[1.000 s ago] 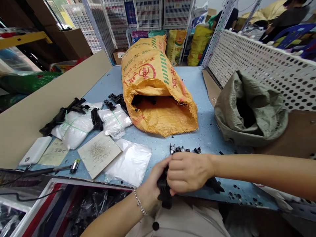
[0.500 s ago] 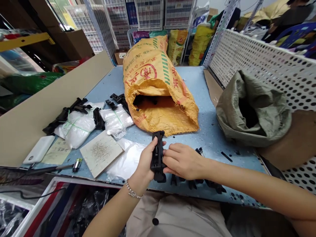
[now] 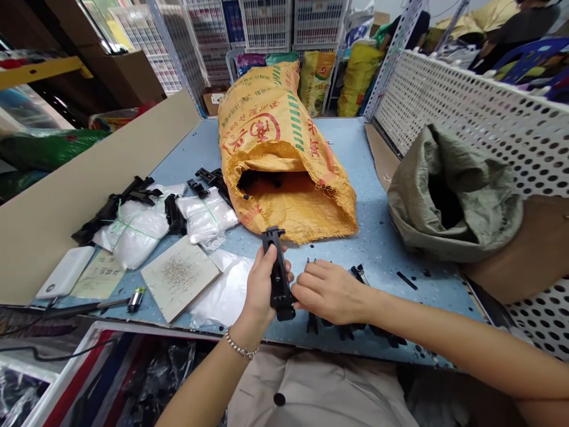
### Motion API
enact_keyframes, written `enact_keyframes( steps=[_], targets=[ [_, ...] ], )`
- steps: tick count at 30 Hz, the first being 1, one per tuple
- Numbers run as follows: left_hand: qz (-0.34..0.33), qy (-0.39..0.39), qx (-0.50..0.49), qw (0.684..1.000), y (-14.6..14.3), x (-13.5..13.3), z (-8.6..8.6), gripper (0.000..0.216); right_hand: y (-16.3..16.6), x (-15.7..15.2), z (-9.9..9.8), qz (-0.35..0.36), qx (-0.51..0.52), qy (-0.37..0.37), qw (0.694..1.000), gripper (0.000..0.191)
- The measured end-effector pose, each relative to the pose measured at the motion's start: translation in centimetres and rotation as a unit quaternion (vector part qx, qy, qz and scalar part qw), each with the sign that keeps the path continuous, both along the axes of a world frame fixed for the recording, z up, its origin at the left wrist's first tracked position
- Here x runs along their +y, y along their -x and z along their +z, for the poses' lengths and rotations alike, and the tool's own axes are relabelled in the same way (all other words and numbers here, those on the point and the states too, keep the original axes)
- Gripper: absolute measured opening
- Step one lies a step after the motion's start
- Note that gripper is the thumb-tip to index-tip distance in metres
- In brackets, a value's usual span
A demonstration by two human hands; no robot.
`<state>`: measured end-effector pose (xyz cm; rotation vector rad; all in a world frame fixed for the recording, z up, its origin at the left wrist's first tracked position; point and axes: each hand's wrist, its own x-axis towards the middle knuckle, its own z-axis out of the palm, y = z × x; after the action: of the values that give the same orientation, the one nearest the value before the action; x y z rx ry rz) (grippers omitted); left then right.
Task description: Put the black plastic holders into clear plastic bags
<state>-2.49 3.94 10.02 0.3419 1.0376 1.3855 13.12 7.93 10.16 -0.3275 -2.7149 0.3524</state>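
Fingers (image 3: 268, 257) of the left hand (image 3: 258, 284) are clamped round a black part (image 3: 279, 281), held over the worktop's (image 3: 377, 196) near edge; the right hand (image 3: 326, 292) is bunched beside it; dark contents are glimpsed inside the orange sack (image 3: 306, 224).

One head-worn view looks forward and down over the near edge of the blue table (image 3: 351, 145), close above the left hand (image 3: 260, 281) and right hand (image 3: 329, 292), facing along the orange sack (image 3: 262, 118) toward far white crates (image 3: 267, 26)
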Motion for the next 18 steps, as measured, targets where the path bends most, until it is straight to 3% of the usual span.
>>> enact_keyframes(
  steps=[2,3,5,6,8,10,12,15,18],
  targets=[
    [-0.037,0.029,-0.022,0.999,-0.3,-0.2,-0.6,0.053,0.0,-0.1,-0.6,0.028,0.01,-0.031,0.999,0.03],
    [-0.031,0.026,-0.015,0.999,-0.5,-0.4,-1.0,0.053,0.1,-0.4,-1.0,0.018,0.016,0.004,1.0,0.031],
    [0.038,-0.015,0.052,0.998,-0.6,-0.6,-1.6,0.05,0.3,-0.9,-2.0,-0.035,0.021,0.164,0.986,0.035],
    [0.086,-0.043,0.105,0.99,-0.5,-0.6,-2.0,0.049,0.5,-1.1,-2.6,-0.063,0.014,0.27,0.961,0.038],
    [0.151,-0.073,0.203,0.965,0.0,-0.1,-3.0,0.053,1.0,-1.1,-3.8,-0.099,-0.02,0.462,0.881,0.043],
    [0.148,-0.051,0.242,0.958,0.7,0.7,-4.4,0.056,1.7,-0.1,-4.8,-0.1,-0.06,0.549,0.827,0.047],
    [0.104,-0.006,0.221,0.97,1.0,1.5,-6.2,0.052,2.3,2.2,-5.5,-0.126,-0.089,0.496,0.855,0.049],
    [0.029,0.047,0.156,0.986,0.4,1.7,-9.0,0.056,2.8,8.5,-6.0,-0.242,-0.084,0.304,0.918,0.041],
    [-0.007,0.042,0.213,0.976,-1.4,0.8,-11.3,0.059,2.2,16.1,-5.8,-0.362,-0.07,0.205,0.907,0.03]
  ],
)
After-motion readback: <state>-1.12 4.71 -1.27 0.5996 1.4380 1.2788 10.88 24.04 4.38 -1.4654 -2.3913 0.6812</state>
